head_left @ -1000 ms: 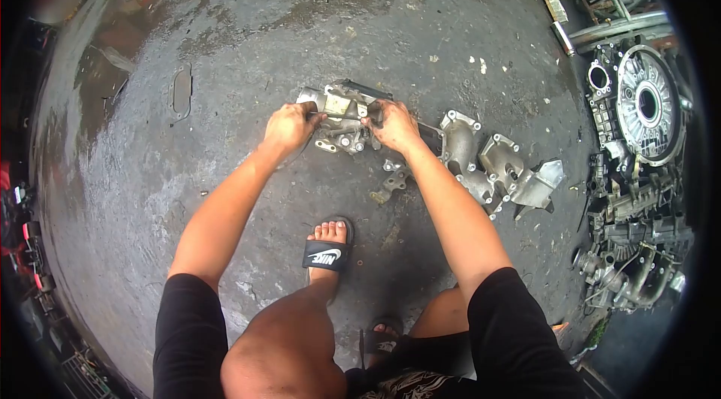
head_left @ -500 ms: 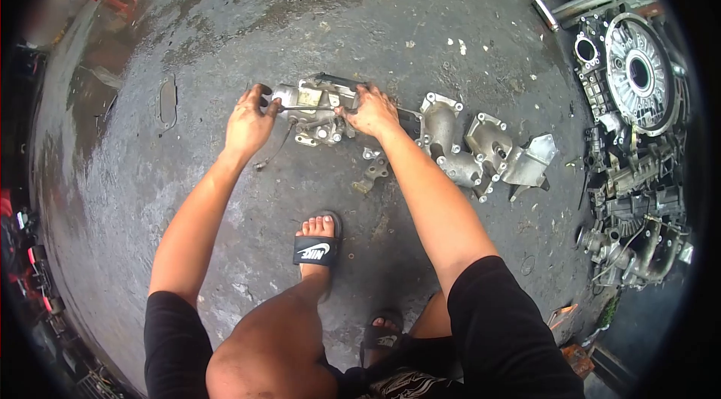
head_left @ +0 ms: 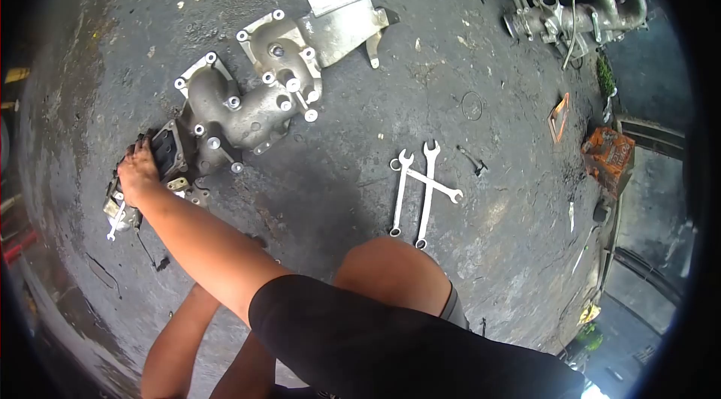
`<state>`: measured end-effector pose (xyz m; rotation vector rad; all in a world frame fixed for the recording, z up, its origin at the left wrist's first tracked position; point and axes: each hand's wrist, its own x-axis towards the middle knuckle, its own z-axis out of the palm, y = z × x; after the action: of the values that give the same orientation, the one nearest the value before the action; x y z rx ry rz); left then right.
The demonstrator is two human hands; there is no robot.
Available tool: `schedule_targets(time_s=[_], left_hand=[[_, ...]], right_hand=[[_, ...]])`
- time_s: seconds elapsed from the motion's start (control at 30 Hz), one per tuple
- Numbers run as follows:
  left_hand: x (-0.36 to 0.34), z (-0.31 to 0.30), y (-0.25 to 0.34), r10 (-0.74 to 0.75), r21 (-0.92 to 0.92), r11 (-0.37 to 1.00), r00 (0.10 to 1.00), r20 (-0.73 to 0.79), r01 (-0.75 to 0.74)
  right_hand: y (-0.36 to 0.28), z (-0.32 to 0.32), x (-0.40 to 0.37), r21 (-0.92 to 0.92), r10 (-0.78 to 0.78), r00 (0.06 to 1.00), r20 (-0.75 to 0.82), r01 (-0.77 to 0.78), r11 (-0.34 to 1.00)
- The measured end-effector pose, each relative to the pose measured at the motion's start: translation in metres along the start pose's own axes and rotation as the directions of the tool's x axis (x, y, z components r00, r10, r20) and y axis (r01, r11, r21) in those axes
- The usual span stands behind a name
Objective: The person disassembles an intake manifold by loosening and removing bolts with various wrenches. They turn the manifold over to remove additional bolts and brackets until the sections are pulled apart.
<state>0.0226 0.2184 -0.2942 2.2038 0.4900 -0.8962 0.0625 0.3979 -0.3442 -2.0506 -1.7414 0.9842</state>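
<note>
My right hand [head_left: 137, 171] reaches to the far left, its stained fingers curled over a metal engine housing [head_left: 120, 211] on the floor. A small wrench [head_left: 116, 223] pokes out from under that hand, across the housing. Right beside the fingers is a square flange with a dark opening [head_left: 167, 149]. Just to its right lies a large cast intake manifold [head_left: 251, 117] with round bosses. My left hand is hidden behind my right forearm.
Several combination wrenches [head_left: 426, 196] lie on the floor right of centre, one crossing two others. A metal bracket [head_left: 338, 19] adjoins the manifold. More engine parts [head_left: 586, 16] lie at the upper right; an orange greasy box [head_left: 608, 158] stands at the right edge.
The view has swung right, bringing the wrenches into sight. Both hands were on the housing with a thin bar between them; now only my right hand shows there.
</note>
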Motion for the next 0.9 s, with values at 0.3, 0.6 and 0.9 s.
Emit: schedule_targets(time_s=[0.3,0.6,0.9], left_hand=[[0.171,0.106,0.155,0.467,-0.170,0.865,0.881,-0.072,-0.472],[0.193,0.219,0.158,0.198,-0.222,0.944,0.958,-0.209,-0.244],[0.074,0.105,0.073,-0.045,-0.644,0.737,0.937,-0.347,-0.204]], right_hand=[[0.001,0.019,0.034,0.143,0.007,0.997,-0.077,0.004,0.990],[0.008,-0.026,-0.013,-0.060,-0.049,0.999,0.007,0.050,0.997],[0.000,-0.032,-0.021,-0.149,-0.010,0.999,0.043,0.016,0.989]])
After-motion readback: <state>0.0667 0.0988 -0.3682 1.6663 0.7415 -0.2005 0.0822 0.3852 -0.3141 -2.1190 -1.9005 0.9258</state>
